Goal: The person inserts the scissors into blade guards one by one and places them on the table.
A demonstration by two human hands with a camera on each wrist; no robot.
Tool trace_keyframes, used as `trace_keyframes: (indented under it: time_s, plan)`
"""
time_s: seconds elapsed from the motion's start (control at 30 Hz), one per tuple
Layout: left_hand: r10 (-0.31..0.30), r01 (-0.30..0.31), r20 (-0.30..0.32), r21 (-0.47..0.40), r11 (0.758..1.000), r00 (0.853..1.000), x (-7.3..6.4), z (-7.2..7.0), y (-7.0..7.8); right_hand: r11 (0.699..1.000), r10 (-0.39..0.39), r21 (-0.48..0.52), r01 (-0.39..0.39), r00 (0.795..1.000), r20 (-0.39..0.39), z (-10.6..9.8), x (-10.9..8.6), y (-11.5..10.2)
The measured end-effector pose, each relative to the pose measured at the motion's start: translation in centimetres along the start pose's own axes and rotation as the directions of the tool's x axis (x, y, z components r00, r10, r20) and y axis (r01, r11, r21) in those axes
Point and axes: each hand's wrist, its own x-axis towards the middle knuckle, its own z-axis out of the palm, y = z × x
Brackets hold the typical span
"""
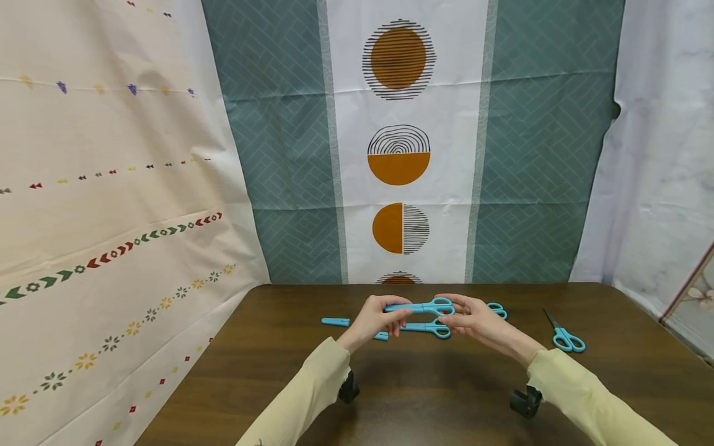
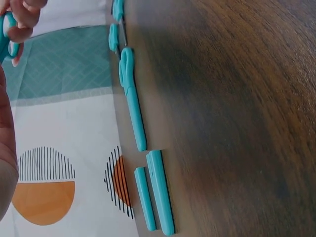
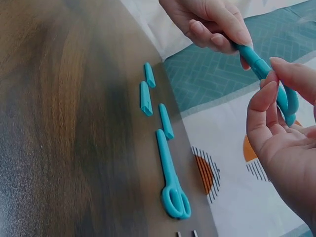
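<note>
Both hands hold one pair of turquoise scissors (image 1: 428, 307) level above the table. My left hand (image 1: 375, 317) grips the turquoise cap (image 3: 250, 55) that covers the blades. At the other end, my right hand (image 1: 474, 319) pinches the loop handles (image 3: 286, 101) between thumb and fingers. Below them a second pair of capped scissors (image 3: 170, 170) lies on the table, its handles toward the right. Loose turquoise caps (image 3: 145, 98) lie farther left, partly hidden behind the left hand in the head view.
On the right of the brown table (image 1: 446, 396) lies an uncapped pair of scissors (image 1: 568, 339), blades pointing away. Another pair (image 1: 498, 311) shows its handles behind the right hand. A patterned curtain (image 1: 290, 155) hangs along the table's back edge.
</note>
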Motion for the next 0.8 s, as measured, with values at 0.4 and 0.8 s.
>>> trace_keyframes:
  time_s: [0.4,0.8]
  plan:
    - [-0.017,0.017,0.064,0.003,1.0,0.998,0.1,-0.2,0.1,0.975,-0.026,-0.22,0.008,0.997,-0.075,-0.1,0.0,0.1]
    - [-0.071,0.062,0.107,0.083,0.995,0.992,-0.3,0.2,3.2,0.955,-0.029,-0.295,0.001,0.996,-0.09,-0.5,-0.2,0.1]
